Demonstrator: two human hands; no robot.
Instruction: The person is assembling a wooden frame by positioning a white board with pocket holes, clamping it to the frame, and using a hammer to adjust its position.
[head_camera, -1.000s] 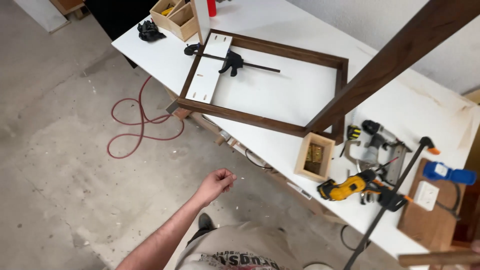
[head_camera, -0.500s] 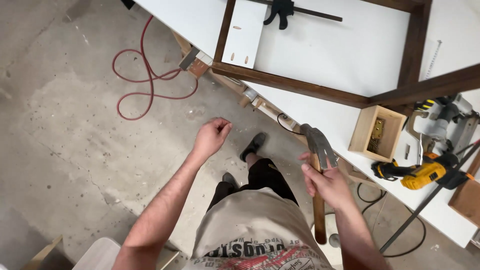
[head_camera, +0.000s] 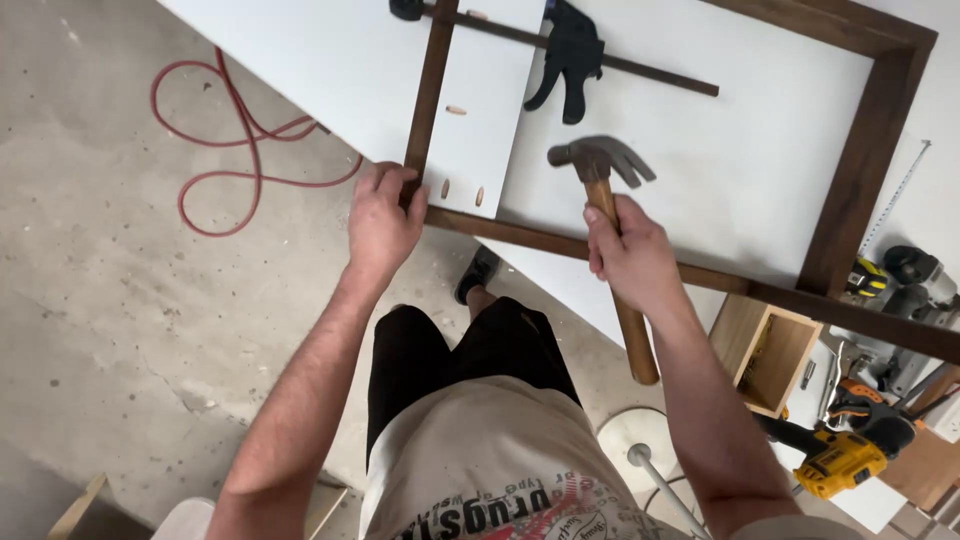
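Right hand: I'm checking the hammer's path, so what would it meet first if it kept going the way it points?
The right hand holds the hammer aimed up-table. Past the head, the black bar clamp on the white panel looks first; depth is unclear.

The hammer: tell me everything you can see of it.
The hammer is a claw hammer with a dull grey metal head and a brown wooden handle. The right hand is clenched around the handle just under the head, so the long lower end juts out below the wrist. Its head is raised over the white table, inside the dark wooden frame, striking face to the left, curved claw to the right. Only the hand touches it.
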